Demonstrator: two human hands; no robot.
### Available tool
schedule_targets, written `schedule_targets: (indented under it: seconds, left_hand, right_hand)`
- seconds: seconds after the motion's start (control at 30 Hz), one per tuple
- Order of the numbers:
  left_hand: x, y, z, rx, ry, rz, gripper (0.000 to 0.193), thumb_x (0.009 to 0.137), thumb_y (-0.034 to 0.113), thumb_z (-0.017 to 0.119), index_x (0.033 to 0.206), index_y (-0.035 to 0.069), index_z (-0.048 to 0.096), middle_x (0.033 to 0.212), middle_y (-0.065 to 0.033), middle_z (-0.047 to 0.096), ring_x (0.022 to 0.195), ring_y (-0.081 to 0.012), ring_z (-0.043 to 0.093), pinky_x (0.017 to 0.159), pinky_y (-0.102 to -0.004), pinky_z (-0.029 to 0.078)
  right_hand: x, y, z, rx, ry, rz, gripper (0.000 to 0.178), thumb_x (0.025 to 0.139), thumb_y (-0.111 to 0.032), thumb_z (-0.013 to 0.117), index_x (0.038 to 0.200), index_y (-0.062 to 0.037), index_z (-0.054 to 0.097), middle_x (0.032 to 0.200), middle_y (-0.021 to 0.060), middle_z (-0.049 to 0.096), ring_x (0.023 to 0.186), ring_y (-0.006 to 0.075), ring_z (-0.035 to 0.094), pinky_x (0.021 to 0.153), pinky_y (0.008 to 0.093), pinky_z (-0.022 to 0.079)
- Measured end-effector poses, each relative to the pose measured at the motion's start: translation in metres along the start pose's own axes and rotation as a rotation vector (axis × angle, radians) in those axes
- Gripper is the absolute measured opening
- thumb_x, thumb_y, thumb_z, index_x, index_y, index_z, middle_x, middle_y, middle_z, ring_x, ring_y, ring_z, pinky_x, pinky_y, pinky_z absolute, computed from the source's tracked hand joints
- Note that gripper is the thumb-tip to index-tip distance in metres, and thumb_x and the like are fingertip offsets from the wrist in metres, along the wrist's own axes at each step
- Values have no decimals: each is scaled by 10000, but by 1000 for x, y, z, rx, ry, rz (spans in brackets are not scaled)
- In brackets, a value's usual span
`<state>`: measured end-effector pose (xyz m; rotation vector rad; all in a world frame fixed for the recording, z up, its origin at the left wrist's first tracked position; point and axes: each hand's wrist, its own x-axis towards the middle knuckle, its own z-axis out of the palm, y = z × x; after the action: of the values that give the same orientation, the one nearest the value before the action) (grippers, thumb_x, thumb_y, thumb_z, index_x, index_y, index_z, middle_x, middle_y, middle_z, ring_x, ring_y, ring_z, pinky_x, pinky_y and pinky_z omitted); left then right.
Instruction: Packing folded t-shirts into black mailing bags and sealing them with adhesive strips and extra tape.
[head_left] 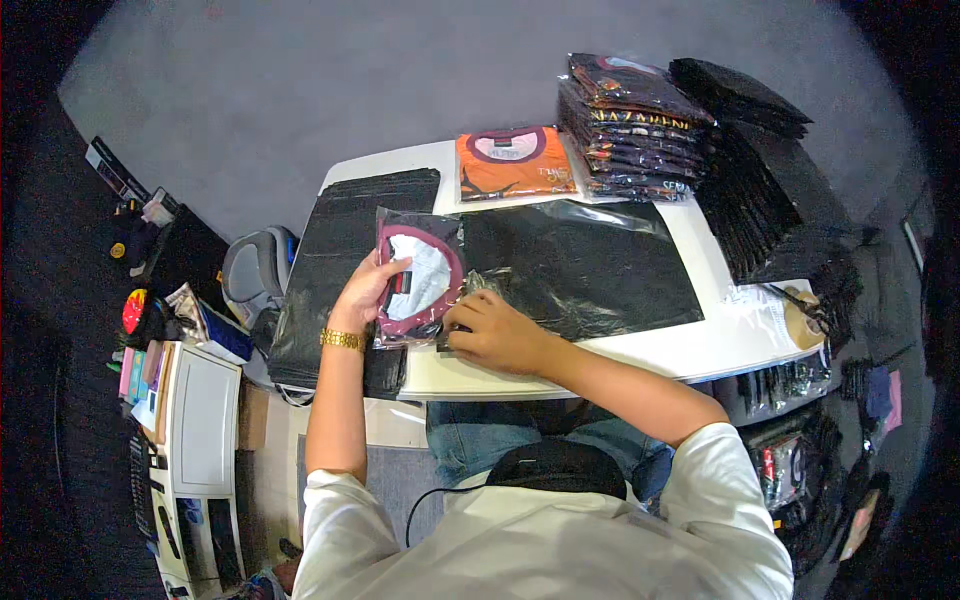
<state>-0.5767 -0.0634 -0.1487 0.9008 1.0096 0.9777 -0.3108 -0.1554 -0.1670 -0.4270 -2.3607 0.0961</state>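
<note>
My left hand (366, 292) grips the left side of a folded dark shirt (441, 240) with a maroon collar and pale inner neck, packed in a clear plastic bag. Its thumb lies across the top, over the collar opening. At the bag's right edge my right hand (492, 332) has its fingers curled and pinched on the crinkled clear plastic; the fingertips are partly hidden. Under and beside the bag lie flat black plastic packages (590, 265), and another black stack (345, 225) sits to the left.
A bagged orange shirt (535, 178) lies at the white table's (480, 380) far edge. Right of it rises a tall pile of bagged dark shirts (635, 130), with more black packages (745, 200) beyond. A grey chair (255, 275) and a white cabinet (203, 420) stand at left.
</note>
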Motion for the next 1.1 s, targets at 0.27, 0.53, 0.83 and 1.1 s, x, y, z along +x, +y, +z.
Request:
schedule_targets:
  seconds: [0.27,0.53,0.83,1.1]
  left_hand:
    - [-18,4,1,278,61,166,467,924,-96,647,1373,22,593,1211,-60,723,1059,-159,698,950,-333,568]
    - [-3,-4,1,153,-16,165,368,943,-59,660,1299,36,653,1137,-39,738,990,-138,704,877,-311,583]
    - [30,-7,-24,632,324,219,228,982,231,732,1044,11,725,825,7,703,717,-131,626,674,-303,502]
    - [25,-4,3,396,161,314,252,1080,148,574,1313,55,604,1099,-34,711,956,-121,643,847,-307,520]
  right_hand:
    - [48,82,-22,155,-36,190,270,881,-302,775,980,-61,701,1059,146,678,1083,350,638,1007,477,466]
    - [57,214,5,73,-41,617,353,1001,-349,645,1065,-24,768,1006,236,741,964,420,703,877,505,534]
    - [66,217,32,52,1,731,352,961,-403,680,1004,-74,797,988,236,754,911,439,722,858,533,557]
    - [63,220,33,-33,64,790,344,966,-396,672,960,-70,782,966,214,759,928,424,724,847,535,558]
